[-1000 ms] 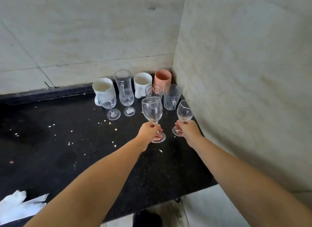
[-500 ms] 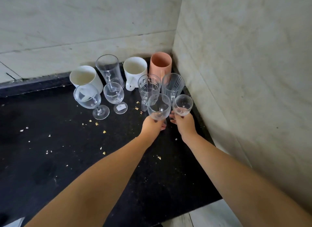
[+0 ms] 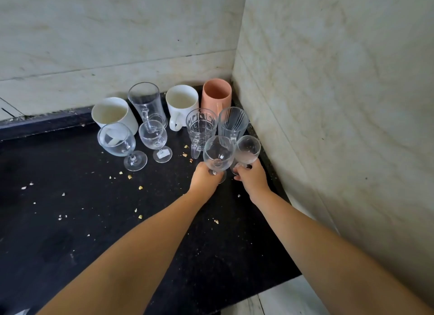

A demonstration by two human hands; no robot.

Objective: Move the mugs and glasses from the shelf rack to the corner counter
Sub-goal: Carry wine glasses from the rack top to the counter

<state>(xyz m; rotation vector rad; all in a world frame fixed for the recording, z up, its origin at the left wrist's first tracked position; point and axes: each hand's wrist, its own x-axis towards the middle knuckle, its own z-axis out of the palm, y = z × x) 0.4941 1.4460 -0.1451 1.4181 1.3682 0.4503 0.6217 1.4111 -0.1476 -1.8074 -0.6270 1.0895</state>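
Two clear stemmed glasses stand upright side by side at the front of the cluster in the corner of the black table (image 3: 70, 221): the larger wine glass (image 3: 218, 154) and, just beside it toward the wall, the smaller wine glass (image 3: 247, 150). Behind them stand a patterned glass mug (image 3: 200, 127), a ribbed tumbler (image 3: 232, 122), a pink mug (image 3: 217, 95), two white mugs (image 3: 182, 103) (image 3: 112, 113), a tall glass mug (image 3: 146, 102) and two more stemmed glasses (image 3: 117, 141) (image 3: 153, 136), all upright.

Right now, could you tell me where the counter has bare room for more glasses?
The black counter is bare, save crumbs, left of and in front of the two free-standing wine glasses, out to its near edge. The corner is crowded: mugs and glasses fill it from the white mug to the pink mug, where the left hand and right hand grip stemmed glasses.
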